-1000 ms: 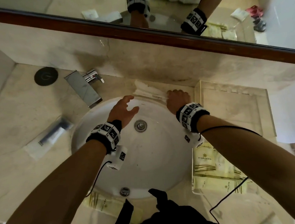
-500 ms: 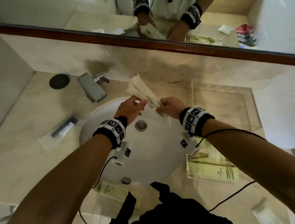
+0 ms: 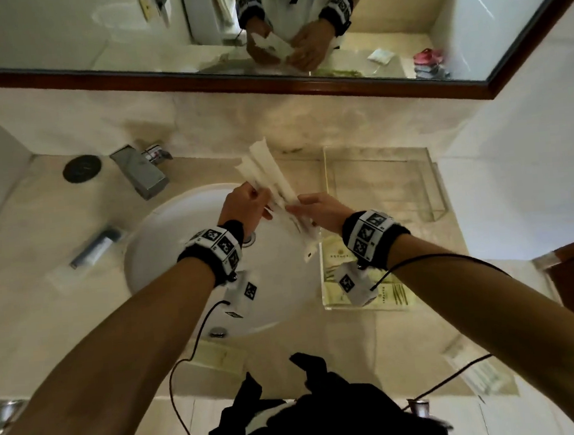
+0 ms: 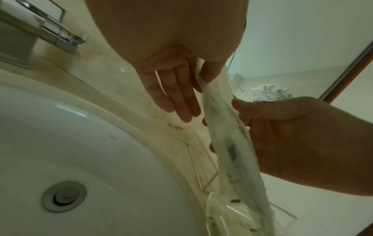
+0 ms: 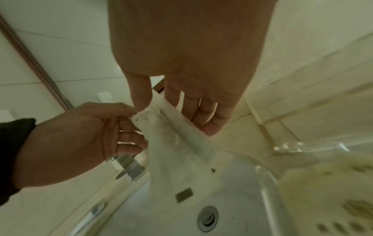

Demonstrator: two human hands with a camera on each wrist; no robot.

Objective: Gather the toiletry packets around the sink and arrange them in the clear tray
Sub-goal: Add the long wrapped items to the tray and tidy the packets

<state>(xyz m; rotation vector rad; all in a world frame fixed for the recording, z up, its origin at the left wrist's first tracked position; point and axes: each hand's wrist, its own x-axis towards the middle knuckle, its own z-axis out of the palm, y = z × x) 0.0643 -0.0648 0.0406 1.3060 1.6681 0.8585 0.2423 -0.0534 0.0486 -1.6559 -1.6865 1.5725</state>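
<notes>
In the head view we hold both hands above the back rim of the sink (image 3: 179, 260); the left hand (image 3: 243, 208) and the right hand (image 3: 323, 211) pinch a small bunch of long white packets (image 3: 268, 174) between them, the bunch fanning up and away toward the wall; its lower end hangs over the basin. The tray (image 3: 430, 178) stands on the tabletop (image 3: 28, 306) just right of the sink, with yellowish packets lying flat in its near end; one more yellow packet (image 3: 217, 356) lies on the tabletop at the sink's near edge; a dark tube (image 3: 92, 249) in a clear wrapper lies left of the sink; the tap (image 3: 141, 174) sits at the back left, a round black cap (image 3: 81, 168) beside it.

In the left wrist view our left hand (image 4: 167, 79) keeps three fingers straight and free, while the thumb side nips the top of the packets (image 4: 228, 143); the right hand (image 4: 292, 135) closes on them from the right, thumb in front; the drain (image 4: 63, 195) shows below.

In the right wrist view the right hand (image 5: 191, 79) pinches the packets (image 5: 171, 135) between thumb and fingers; the left hand (image 5: 80, 135) grips the same bunch from the left, fingers curled; the tray's corner is blurred at right.
</notes>
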